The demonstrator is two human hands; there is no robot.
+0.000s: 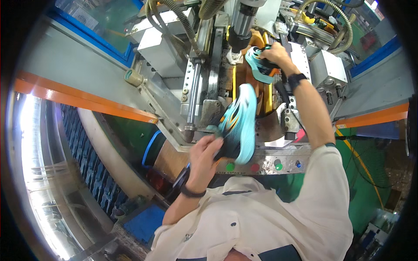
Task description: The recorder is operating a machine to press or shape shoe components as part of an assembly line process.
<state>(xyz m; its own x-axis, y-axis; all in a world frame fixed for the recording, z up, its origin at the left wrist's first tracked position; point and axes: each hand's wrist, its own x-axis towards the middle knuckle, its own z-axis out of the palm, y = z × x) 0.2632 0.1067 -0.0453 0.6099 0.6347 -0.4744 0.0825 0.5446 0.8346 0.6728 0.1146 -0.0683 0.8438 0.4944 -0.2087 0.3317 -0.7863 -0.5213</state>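
Note:
My left hand [204, 157] is closed on a turquoise and black running shoe [244, 124] with orange accents and a pale sole edge. This shoe is tilted on its side in front of the machine, its toe pointing away from me. Farther off, my right hand [276, 56] grips a second turquoise and black running shoe [261, 69] by its upper, over the machine's bed between yellow side plates [268, 98]. A black-tipped press cylinder [240, 37] stands above and left of that second shoe. My right fingers partly cover its upper.
Green, red and blue buttons line the metal front panel [287, 164]. White machine blocks [163, 50] and a gauge box [328, 71] flank the bed. Orange rails [82, 100] run at both sides. A curved conveyor with dark slats [87, 143] lies at left.

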